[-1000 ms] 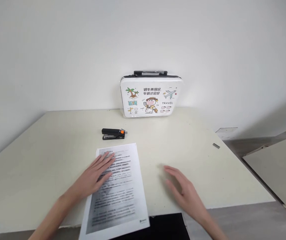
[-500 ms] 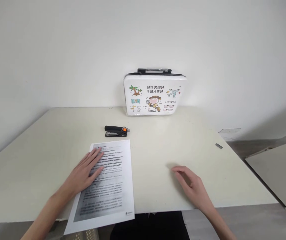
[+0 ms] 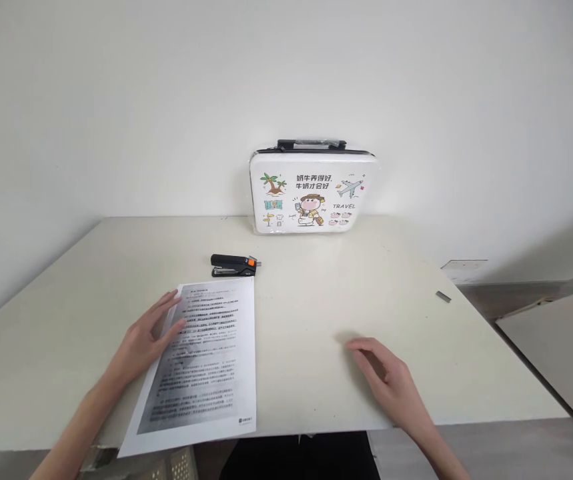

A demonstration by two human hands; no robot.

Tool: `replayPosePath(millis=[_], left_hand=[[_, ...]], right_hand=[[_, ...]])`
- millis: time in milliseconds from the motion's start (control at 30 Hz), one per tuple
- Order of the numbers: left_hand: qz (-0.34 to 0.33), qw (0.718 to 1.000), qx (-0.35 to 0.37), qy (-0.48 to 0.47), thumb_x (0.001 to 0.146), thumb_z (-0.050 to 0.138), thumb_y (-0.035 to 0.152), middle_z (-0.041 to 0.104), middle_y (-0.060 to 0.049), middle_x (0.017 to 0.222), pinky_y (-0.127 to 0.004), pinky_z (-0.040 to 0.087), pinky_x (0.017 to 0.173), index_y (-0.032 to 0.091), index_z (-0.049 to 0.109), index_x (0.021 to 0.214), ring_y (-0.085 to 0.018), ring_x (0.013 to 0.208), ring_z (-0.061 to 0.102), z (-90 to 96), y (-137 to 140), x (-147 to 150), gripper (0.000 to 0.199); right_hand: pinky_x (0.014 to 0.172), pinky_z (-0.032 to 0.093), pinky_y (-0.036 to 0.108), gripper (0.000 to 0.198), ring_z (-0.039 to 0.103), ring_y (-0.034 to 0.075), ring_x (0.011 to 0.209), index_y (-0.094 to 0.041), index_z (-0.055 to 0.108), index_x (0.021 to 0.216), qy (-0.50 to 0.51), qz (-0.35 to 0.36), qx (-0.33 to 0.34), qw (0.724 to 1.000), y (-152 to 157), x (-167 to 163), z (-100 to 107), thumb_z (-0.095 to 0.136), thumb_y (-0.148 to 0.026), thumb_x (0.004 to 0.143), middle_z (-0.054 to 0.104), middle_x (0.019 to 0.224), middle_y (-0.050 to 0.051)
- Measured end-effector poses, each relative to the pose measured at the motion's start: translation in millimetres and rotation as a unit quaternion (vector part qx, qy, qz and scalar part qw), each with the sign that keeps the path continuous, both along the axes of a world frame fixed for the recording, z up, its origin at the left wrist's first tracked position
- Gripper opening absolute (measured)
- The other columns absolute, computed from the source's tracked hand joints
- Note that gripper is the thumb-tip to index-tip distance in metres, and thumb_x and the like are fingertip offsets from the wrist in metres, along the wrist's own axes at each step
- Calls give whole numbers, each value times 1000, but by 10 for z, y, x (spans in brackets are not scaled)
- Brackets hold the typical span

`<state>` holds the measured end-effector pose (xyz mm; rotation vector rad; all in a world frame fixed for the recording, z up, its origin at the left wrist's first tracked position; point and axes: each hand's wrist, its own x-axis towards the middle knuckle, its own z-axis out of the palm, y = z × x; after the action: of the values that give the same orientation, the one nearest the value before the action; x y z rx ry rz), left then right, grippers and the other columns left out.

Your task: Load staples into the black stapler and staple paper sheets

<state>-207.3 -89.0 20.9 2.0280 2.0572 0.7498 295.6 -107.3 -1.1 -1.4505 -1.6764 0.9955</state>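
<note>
A printed sheet of paper (image 3: 201, 373) lies on the left part of the table, its lower end jutting past the front edge. My left hand (image 3: 146, 340) is open at the sheet's left side, with fingertips and thumb touching the upper left margin. Just beyond the sheet's top edge lies a black stapler (image 3: 233, 265) with an orange button. My right hand (image 3: 389, 377) rests on the table to the right, apart from the paper. Its fingers are curled, with thumb and index tips close together and nothing visible between them.
A white case (image 3: 313, 193) with cartoon prints and a black handle leans upright against the wall at the back. A small grey strip, apparently of staples (image 3: 443, 297), lies near the right edge of the table (image 3: 306, 300).
The sheet has slid slightly left. My left hand has drawn back from lying flat on it to its left margin. My right hand has barely moved.
</note>
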Motion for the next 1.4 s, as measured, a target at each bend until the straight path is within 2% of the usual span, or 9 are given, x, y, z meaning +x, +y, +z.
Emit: replayPosePath(millis=[200,467,567,800,933,1033,1167,1300,1400], left_hand=[[60,998,-8,21,99,48,66,54,-8,160,-52,41,123,24,55,149,-34,146,52,-70,28,27,66],[65,997,-20,32,101,45,65,57,-9,156,-51,46,119,24,53,148,-35,139,58,14,19,93,64],[20,998,17,51,103,43,61,57,-9,155,-50,45,119,25,53,146,-32,139,57,117,127,215,57],[-117,979,62,154,106,40,49,51,-11,159,-50,33,124,24,51,148,-31,149,44,472,970,613,50],[-128,975,-44,176,99,53,48,58,-16,151,-51,35,120,19,55,144,-35,143,48,593,1500,693,54],[-143,968,-118,171,92,61,50,75,-10,122,-42,50,98,23,68,124,-32,113,68,589,1692,687,42],[-127,971,-124,158,94,56,52,78,-5,110,-34,50,79,26,69,116,-27,95,71,577,1670,676,35],[-93,985,-72,126,96,55,55,77,-4,120,-34,50,83,28,65,124,-27,101,71,740,1470,810,41],[-123,986,-37,105,95,58,57,78,-4,118,-35,51,86,27,68,123,-27,99,72,916,1257,1093,43]], right_hand=[[67,61,32,34,72,29,108,-28,73,114,3,-8,1,1000,0,-3,-23,52,-53,105,74,127,12],[55,55,28,37,72,29,107,-26,74,110,-3,-11,5,1000,-5,-6,-10,52,-56,104,74,127,12],[50,52,28,41,72,31,106,-26,75,107,7,-31,12,999,-11,-32,-10,52,-59,103,74,124,13],[48,50,27,38,72,31,108,-27,75,105,27,-24,15,999,-13,-40,4,53,-57,103,74,123,13],[45,47,27,39,72,31,108,-25,74,110,13,2,14,1000,-1,-10,24,51,-55,104,73,125,14],[47,48,26,39,71,31,110,-25,74,110,23,3,13,1000,-1,-8,22,49,-55,105,73,125,14],[49,49,27,37,71,30,108,-25,74,109,25,-5,15,1000,-7,-15,20,50,-54,105,73,125,13],[53,53,29,37,72,29,106,-26,74,112,25,6,11,1000,-1,-9,36,50,-53,105,73,127,13],[59,57,30,37,72,29,106,-26,74,112,29,6,6,1000,11,0,29,50,-54,105,73,127,13]])
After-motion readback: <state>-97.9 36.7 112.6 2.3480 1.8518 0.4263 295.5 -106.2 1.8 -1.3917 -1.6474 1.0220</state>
